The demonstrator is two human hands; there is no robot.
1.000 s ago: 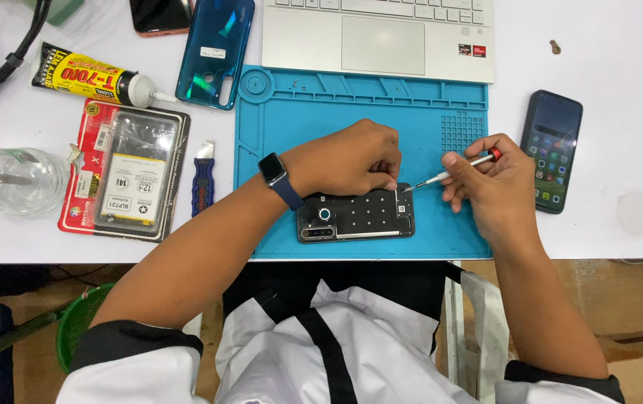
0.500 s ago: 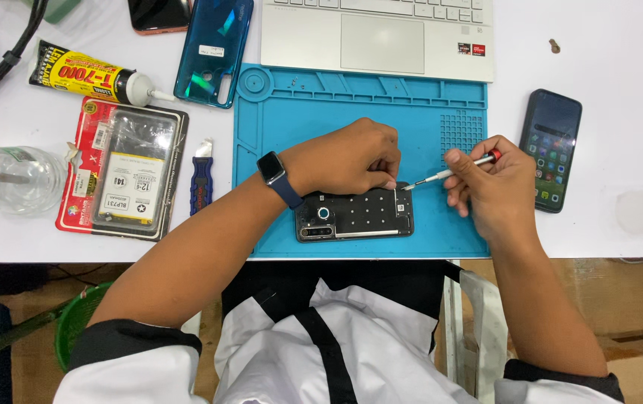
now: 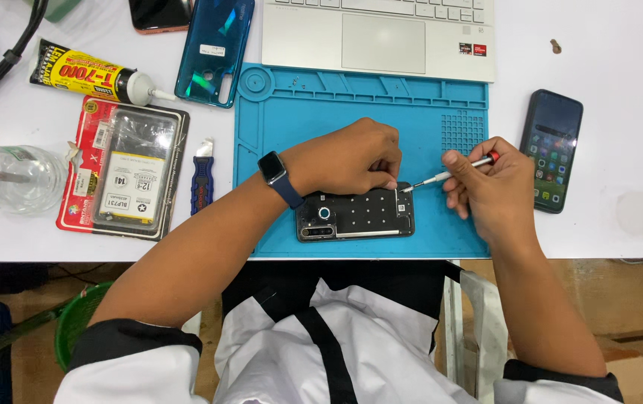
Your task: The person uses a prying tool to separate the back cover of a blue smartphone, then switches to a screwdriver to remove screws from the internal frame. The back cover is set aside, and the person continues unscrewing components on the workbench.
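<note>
**Screwdriver at the corner of the opened phone**

Closest to me, the opened phone (image 3: 355, 217) lies flat along the near edge of the blue work mat (image 3: 299, 120), its back cover off and the dark inner plate showing. My left hand (image 3: 351, 158) rests curled over its top edge, fingers pressing down to hold it steady. My right hand (image 3: 490, 187) is closed around a thin red-handled screwdriver (image 3: 449, 175), its tip touching the phone's upper right corner. I judge the job to be midway: the case is open, while the plate looks still in place.

Left of the mat lie a small blue blade tool (image 3: 202, 174) and a packaged battery (image 3: 123, 176), unopened. Farther off are the teal back cover (image 3: 215, 49), a glue tube (image 3: 93, 73) and a laptop (image 3: 378, 34).
</note>
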